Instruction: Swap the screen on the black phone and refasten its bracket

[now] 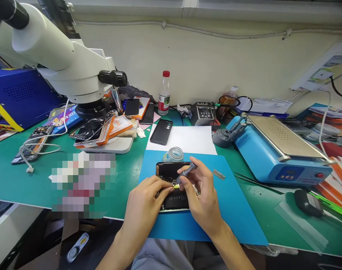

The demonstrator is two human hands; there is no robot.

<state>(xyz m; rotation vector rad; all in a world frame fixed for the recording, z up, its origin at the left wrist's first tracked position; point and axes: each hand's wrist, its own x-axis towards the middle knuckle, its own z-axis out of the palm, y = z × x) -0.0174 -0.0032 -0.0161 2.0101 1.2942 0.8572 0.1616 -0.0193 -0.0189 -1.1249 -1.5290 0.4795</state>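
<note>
An opened phone lies on the blue mat, its black battery showing at the near end and its screen side standing at the far end. My right hand grips a grey screwdriver, tilted with its tip down at the phone's middle. My left hand is closed in a pinch right by that tip, and what lies between its fingertips is too small to make out. Just behind the phone stands a glass jar. A small metal strip rests on the mat to the right.
A microscope overhangs the left side, above stacked boxes and phone parts. Beyond the mat, a dark phone lies on white paper. A screwdriver stand and a blue heating plate occupy the right, with tweezers nearby.
</note>
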